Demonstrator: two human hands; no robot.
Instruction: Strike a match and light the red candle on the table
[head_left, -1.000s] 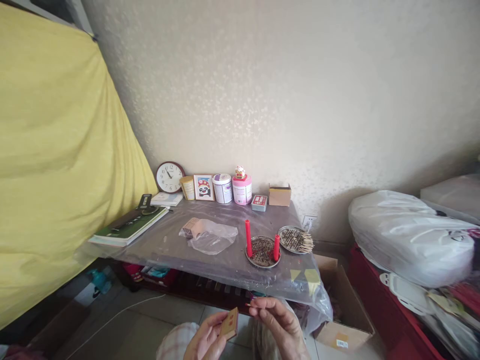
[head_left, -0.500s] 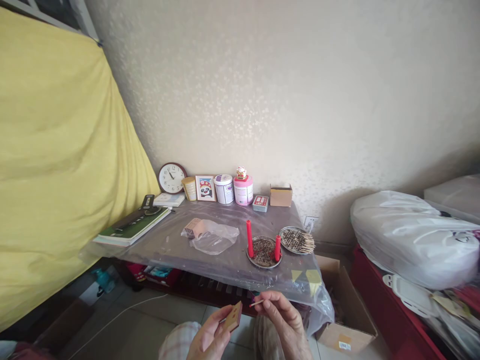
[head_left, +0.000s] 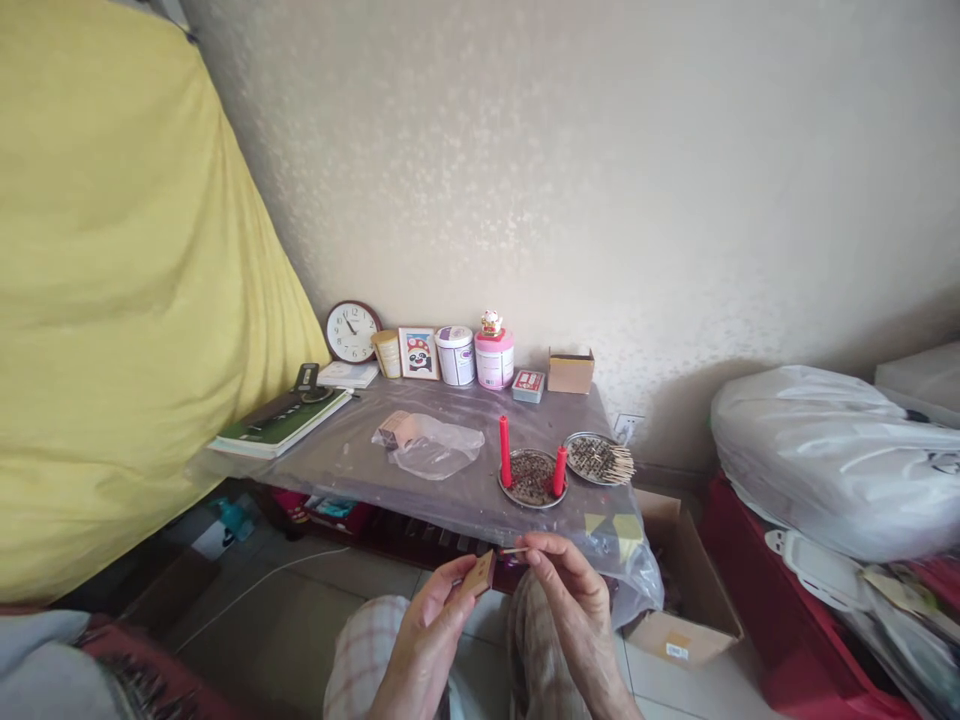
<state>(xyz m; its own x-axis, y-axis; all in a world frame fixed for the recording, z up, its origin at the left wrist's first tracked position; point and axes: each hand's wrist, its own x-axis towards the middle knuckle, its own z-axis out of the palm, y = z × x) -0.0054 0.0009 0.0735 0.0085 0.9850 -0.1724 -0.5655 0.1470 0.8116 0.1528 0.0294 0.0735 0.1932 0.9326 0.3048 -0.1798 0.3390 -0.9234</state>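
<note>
Above my knees, my left hand point(head_left: 435, 625) is closed around a small tan matchbox point(head_left: 478, 575), one narrow side facing right. My right hand point(head_left: 568, 600) pinches a matchstick point(head_left: 514, 550) between thumb and fingertips, its head pointing left, close to the box's side. I cannot tell whether the two touch; no flame shows. Beyond my hands, a taller red candle point(head_left: 505, 452) and a shorter red candle point(head_left: 560, 471) stand upright on a round metal plate point(head_left: 534, 506). Beside it, a second plate point(head_left: 574, 472) holds dark bits and many matchsticks point(head_left: 619, 464) along its right rim.
On the plastic-covered low table point(head_left: 330, 450) lie a plastic bag point(head_left: 442, 452) with small boxes, and a green book point(head_left: 281, 425). A clock point(head_left: 353, 331), tins and a picture frame line the wall. An open cardboard box point(head_left: 694, 630) stands right of the table.
Both hands have risen slightly in view, holding the matchbox and matchstick. The matchstick now lies nearly level and nearer the box. The camera view has shifted a little.
</note>
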